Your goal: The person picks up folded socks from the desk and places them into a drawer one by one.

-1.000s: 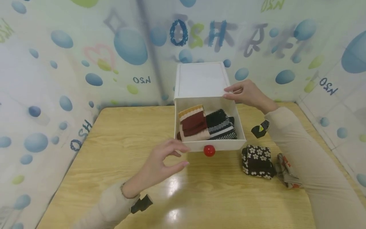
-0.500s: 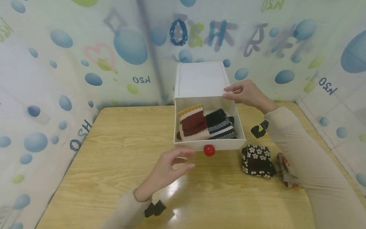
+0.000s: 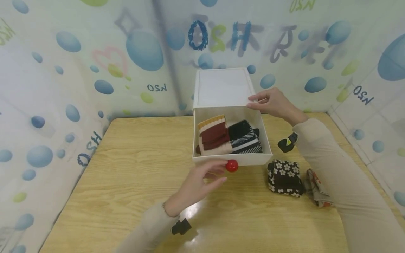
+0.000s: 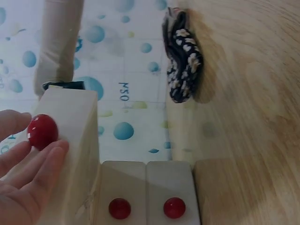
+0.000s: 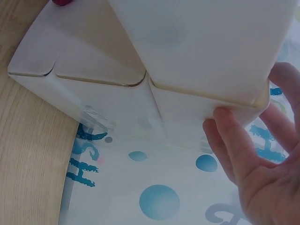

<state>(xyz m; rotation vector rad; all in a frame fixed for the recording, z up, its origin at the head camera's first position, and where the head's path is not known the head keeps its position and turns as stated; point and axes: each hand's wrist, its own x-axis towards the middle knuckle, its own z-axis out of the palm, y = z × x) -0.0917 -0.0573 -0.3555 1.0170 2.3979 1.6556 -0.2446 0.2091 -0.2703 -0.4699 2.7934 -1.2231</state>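
A white drawer (image 3: 253,160) is pulled out of the top of a small white cabinet (image 3: 224,88). Folded maroon-and-cream socks (image 3: 215,136) and black-and-white striped socks (image 3: 244,138) lie side by side in it. My left hand (image 3: 197,182) is at the drawer's red knob (image 3: 232,166); its upper fingertip is at the knob's left edge, and the thumb sits lower. In the left wrist view its loosely bent fingers (image 4: 49,161) lie either side of the knob. At the cabinet's right side, my right hand (image 3: 273,102) holds the upper edge, fingers (image 5: 229,129) against the casing.
Dark flower-patterned socks (image 3: 286,178) and a grey-and-red folded pair (image 3: 317,189) lie on the wooden table (image 3: 142,151), right of the cabinet. Two closed lower drawers (image 4: 124,180) with red knobs show in the left wrist view. A bubble-patterned wall (image 3: 171,70) stands close behind.
My left hand has moved right along the drawer front, from its left corner to the red knob. My right hand, the drawer and the socks have stayed in place.
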